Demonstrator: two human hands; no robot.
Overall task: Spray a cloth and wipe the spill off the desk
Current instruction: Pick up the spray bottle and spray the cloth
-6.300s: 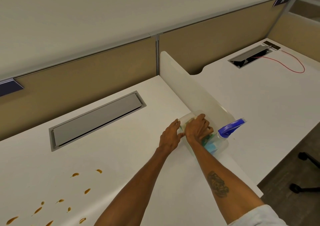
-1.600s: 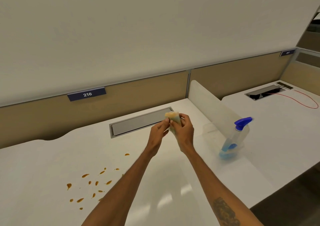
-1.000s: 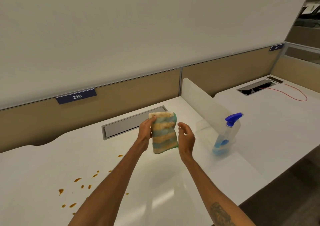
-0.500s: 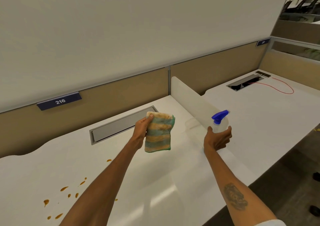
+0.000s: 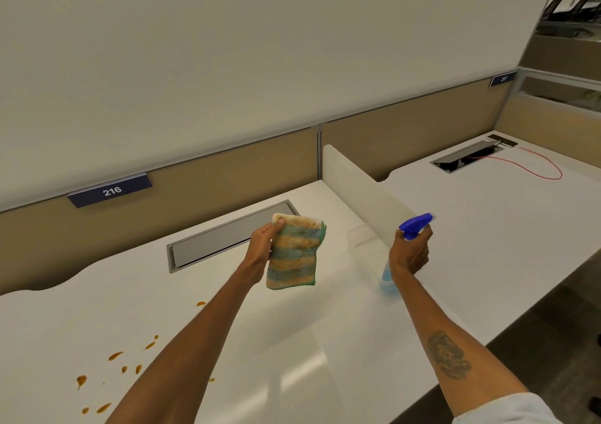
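Note:
My left hand pinches the top left corner of a folded cloth with green and orange stripes, which hangs in the air above the white desk. To its right, my right hand is wrapped around the neck of a clear spray bottle with blue liquid and a blue trigger head. The nozzle points right, away from the cloth. Orange-brown spill drops lie scattered on the desk at the lower left, partly hidden by my left forearm.
A grey cable hatch is set into the desk behind the cloth. A low white divider separates this desk from the neighbouring one, where a red cable runs from an open hatch. Tan partition panels stand at the back.
My right hand has closed more firmly around the spray bottle and raised it slightly. My left hand keeps the cloth up in about the same place.

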